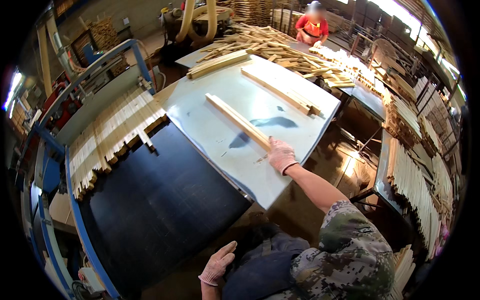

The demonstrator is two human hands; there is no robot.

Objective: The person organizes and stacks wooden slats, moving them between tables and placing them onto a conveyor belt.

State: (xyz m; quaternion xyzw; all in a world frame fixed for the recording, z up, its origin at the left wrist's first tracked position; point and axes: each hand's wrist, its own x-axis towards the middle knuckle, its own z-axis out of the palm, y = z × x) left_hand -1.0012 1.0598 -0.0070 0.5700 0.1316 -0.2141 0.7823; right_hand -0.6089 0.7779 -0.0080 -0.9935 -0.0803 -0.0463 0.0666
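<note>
1. A long wooden batten (237, 121) lies over the metal-topped bench (195, 120), aimed at 10 o'clock from the right hand (282, 154); whether it touches the top, I cannot tell.
2. That gloved hand is closed around the batten's near end; the left hand (218, 263), gloved too, hangs at 7 o'clock, fingers loosely extended.
3. On the bench, shorter battens (277, 90) lie at 12 o'clock; a batten stack (220, 63) sits at 11.
4. At 8 o'clock is a black bed (165, 200); a batten row (115, 135) covers its far part, at 9.
5. Beyond, at 12, spreads a loose pile (270, 47); a red-clad co-worker (311, 27) stands just past 12.
</note>
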